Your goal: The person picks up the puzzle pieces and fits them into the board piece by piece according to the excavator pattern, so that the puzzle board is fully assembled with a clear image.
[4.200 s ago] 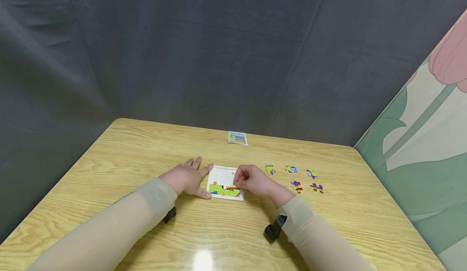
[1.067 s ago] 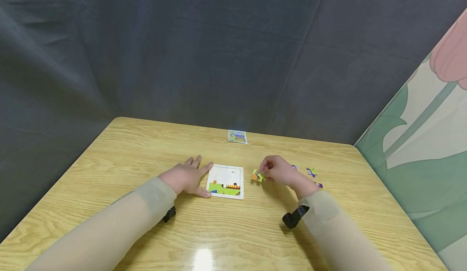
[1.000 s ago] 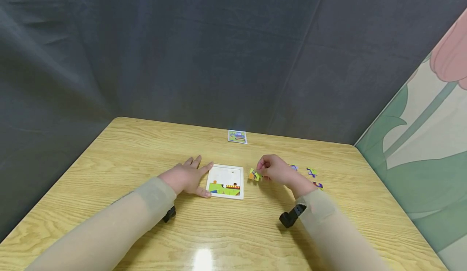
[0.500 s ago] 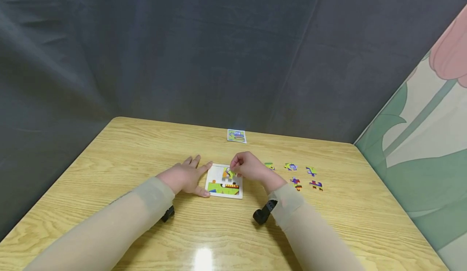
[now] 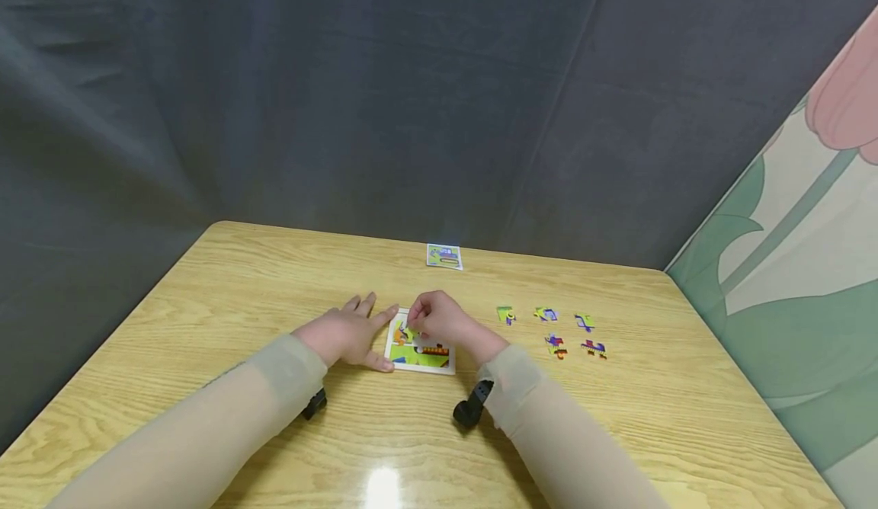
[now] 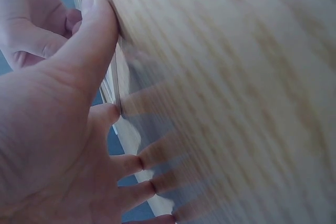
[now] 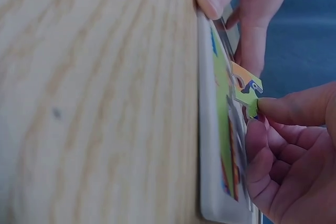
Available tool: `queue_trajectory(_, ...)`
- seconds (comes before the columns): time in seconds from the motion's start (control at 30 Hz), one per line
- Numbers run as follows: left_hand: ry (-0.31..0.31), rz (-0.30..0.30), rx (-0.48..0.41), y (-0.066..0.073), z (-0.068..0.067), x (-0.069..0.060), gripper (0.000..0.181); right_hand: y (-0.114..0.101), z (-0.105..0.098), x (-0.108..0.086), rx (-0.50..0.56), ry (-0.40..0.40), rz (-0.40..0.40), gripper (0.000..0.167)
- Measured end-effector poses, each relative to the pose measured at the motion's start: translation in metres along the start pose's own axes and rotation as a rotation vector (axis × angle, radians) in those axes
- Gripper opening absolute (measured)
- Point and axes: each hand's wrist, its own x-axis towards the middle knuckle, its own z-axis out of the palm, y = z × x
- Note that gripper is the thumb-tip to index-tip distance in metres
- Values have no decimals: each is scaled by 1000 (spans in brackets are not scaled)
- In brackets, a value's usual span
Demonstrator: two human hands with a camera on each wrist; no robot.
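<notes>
My left hand (image 5: 346, 335) lies flat on the light, wood-grained tabletop (image 5: 261, 288), fingers straight and spread. Its thumb and index finger touch the left edge of a shallow, square, white-rimmed puzzle tray (image 7: 210, 182). My right hand (image 5: 439, 320) is over the tray, pinching a flat jigsaw piece printed in lime green, orange and dark blue (image 7: 247, 87) between thumb and curled fingers. The piece is above the left part of the tray, behind the filled near strip; in the right wrist view it tilts up from the surface, and I cannot tell whether its lower edge touches the tray.

Along the tray's near edge lies a band of fitted green pieces (image 5: 408, 356), with a red-and-yellow patterned strip towards the right. Right of the tray, well apart from it, 5 loose, multicoloured jigsaw pieces (image 5: 546, 314) lie in 2 rows: 3 at the back, 2 in front. Beyond the tray, near the table's far edge, is a small white-bordered picture card (image 5: 444, 256) in green and blue.

I wear beige sleeves (image 5: 569, 440) and a black camera on each wrist (image 5: 472, 406). A dark grey-blue curtain (image 5: 343, 97) hangs behind the table; at right is a panel with a pink tulip and green leaves (image 5: 789, 265).
</notes>
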Motion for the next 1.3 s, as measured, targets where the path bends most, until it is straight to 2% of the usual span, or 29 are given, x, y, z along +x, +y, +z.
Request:
queue_trajectory(0.23, -4, -7, 8, -1, 2, 2, 100, -2, 4, -1, -3, 0, -4, 6)
queue_trajectory(0.53, 6, 0, 12, -1, 2, 2, 99, -1, 7, -2, -82, 3, -22, 4)
queue_trajectory(0.73, 11, 5, 10, -2, 4, 3, 99, -2, 9, -1, -116, 15, -10, 13)
queue_trajectory(1.0, 16, 10, 12, -2, 4, 2, 99, -2, 12, -1, -154, 32, 6, 12)
queue_trajectory(1.2, 21, 10, 11, 0, 2, 0, 98, -2, 13, -2, -162, 66, 34, 25)
queue_trajectory(1.3, 18, 9, 7, 0, 1, 0, 98, -3, 13, -3, -164, 67, 35, 25)
